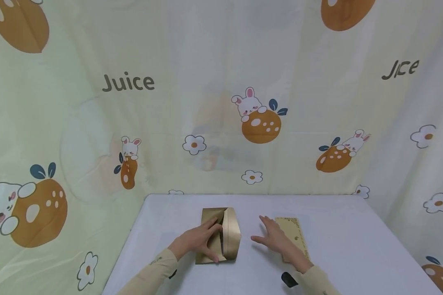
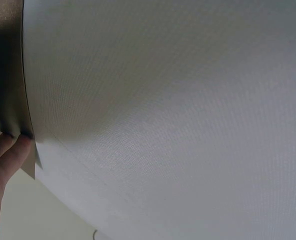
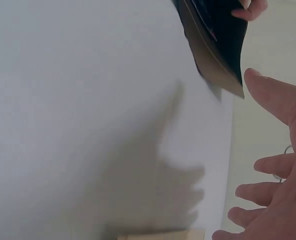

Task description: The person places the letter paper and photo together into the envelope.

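Note:
A gold envelope [image 1: 231,233] lies on the white table with its flap folded out to the right. Its mouth gapes, showing a dark inside. My left hand [image 1: 203,239] holds it from the left, bent fingers at the mouth and thumb at the near edge. In the left wrist view, fingertips [image 2: 22,145] meet the envelope's brown surface [image 2: 5,30]. Between the envelope and a cream card [image 1: 291,233] with ornate corners, my right hand [image 1: 275,237] hovers with fingers spread and holds nothing. The right wrist view shows the raised envelope mouth [image 3: 210,57] beyond my right thumb.
A white cloth covers the table [image 1: 258,278]. Behind it and at both sides hangs a pale curtain [image 1: 206,82] printed with rabbits, oranges and flowers. A dark oval patch [image 1: 289,280] shows beside my right sleeve.

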A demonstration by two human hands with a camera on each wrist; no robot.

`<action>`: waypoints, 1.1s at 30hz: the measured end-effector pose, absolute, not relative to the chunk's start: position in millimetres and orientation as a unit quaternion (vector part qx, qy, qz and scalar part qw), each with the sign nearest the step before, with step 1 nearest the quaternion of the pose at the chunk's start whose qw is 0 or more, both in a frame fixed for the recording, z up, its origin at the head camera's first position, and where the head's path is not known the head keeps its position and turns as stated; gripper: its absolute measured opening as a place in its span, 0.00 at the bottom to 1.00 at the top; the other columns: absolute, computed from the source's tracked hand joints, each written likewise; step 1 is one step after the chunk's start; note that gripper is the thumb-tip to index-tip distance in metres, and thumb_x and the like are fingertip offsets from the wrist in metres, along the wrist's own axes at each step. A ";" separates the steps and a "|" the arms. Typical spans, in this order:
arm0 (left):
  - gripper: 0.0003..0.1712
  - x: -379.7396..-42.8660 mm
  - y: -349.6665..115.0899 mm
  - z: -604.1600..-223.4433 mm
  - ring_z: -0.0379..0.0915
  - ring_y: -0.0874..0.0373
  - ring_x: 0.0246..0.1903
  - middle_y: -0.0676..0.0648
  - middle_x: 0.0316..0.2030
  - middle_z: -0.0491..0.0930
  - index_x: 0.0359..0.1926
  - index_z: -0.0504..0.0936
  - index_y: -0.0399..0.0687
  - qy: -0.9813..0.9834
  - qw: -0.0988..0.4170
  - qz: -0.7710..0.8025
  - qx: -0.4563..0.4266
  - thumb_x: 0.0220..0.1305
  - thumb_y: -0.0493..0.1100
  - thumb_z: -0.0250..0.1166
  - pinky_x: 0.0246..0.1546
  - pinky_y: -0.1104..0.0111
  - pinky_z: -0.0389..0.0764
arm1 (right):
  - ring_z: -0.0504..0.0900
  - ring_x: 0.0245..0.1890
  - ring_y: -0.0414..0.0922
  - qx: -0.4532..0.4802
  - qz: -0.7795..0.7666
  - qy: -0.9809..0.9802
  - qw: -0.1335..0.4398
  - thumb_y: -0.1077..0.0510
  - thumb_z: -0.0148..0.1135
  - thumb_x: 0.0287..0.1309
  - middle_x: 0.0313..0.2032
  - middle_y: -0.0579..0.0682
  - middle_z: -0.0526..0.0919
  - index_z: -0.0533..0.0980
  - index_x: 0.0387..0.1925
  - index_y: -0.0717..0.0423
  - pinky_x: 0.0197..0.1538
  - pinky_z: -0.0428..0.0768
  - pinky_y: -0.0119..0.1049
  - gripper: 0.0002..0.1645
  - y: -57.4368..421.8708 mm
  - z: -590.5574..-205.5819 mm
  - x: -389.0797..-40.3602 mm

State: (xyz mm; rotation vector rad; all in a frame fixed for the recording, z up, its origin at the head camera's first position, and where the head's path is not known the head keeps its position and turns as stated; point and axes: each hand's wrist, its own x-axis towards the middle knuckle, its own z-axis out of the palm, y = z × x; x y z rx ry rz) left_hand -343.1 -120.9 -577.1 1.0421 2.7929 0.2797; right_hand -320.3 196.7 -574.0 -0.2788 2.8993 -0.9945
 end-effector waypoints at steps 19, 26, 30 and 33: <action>0.60 -345.1 -122.8 -580.0 0.65 0.41 0.70 0.36 0.78 0.51 0.69 0.59 0.65 0.929 0.074 0.098 0.350 0.39 0.80 0.71 0.57 0.53 0.80 | 0.53 0.67 0.82 -0.030 -0.257 0.966 0.023 0.41 0.67 0.62 0.69 0.83 0.54 0.54 0.72 0.74 0.56 0.60 0.82 0.55 269.5 -588.5 -303.8; 0.60 -345.7 -123.2 -580.1 0.64 0.40 0.70 0.35 0.77 0.51 0.69 0.59 0.64 0.928 0.074 0.101 0.351 0.39 0.79 0.73 0.57 0.52 0.80 | 0.47 0.66 0.86 -0.008 -0.266 0.963 0.034 0.45 0.69 0.61 0.69 0.87 0.42 0.48 0.73 0.75 0.58 0.56 0.83 0.58 276.4 -595.8 -306.4; 0.60 -345.9 -123.1 -582.1 0.63 0.40 0.71 0.35 0.77 0.51 0.70 0.58 0.64 0.926 0.076 0.102 0.355 0.39 0.79 0.72 0.59 0.53 0.78 | 0.47 0.66 0.87 -0.006 -0.275 0.961 0.036 0.48 0.70 0.59 0.69 0.87 0.41 0.46 0.73 0.77 0.59 0.57 0.81 0.59 276.8 -596.1 -306.6; 0.60 -346.0 -122.8 -583.0 0.64 0.41 0.71 0.36 0.78 0.51 0.70 0.58 0.64 0.926 0.075 0.102 0.356 0.39 0.80 0.72 0.59 0.53 0.78 | 0.49 0.65 0.87 -0.003 -0.280 0.959 0.033 0.49 0.73 0.57 0.68 0.87 0.44 0.43 0.73 0.77 0.58 0.61 0.79 0.63 277.9 -592.8 -307.3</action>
